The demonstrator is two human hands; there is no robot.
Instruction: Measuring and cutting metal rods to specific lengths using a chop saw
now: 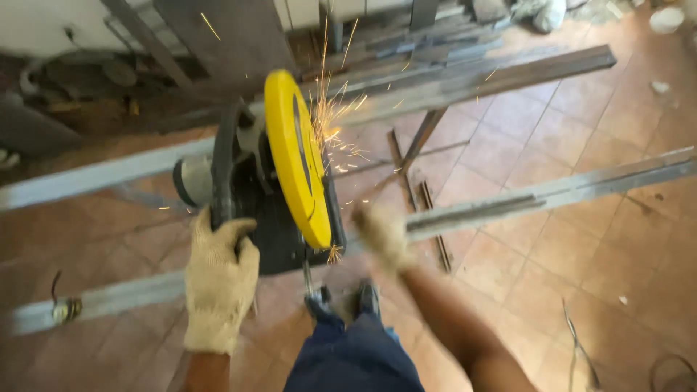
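A chop saw point(276, 189) with a yellow blade guard point(296, 156) stands on the tiled floor and throws orange sparks point(335, 123) from its far side. My left hand point(218, 279), in a cream work glove, grips the saw's dark handle point(221, 170). My right hand point(381, 234), also gloved and blurred, rests on the long grey steel bar point(552, 192) just right of the saw. That bar runs across the floor through the saw. My blue trouser leg point(352, 356) and dark shoes show below.
A second steel bar point(472, 83) lies farther back on a metal stand point(414, 145). More metal sections point(428, 36) are piled at the top. A small fitting point(65, 308) sits at the near bar's left end. Wire scraps point(581, 348) lie bottom right.
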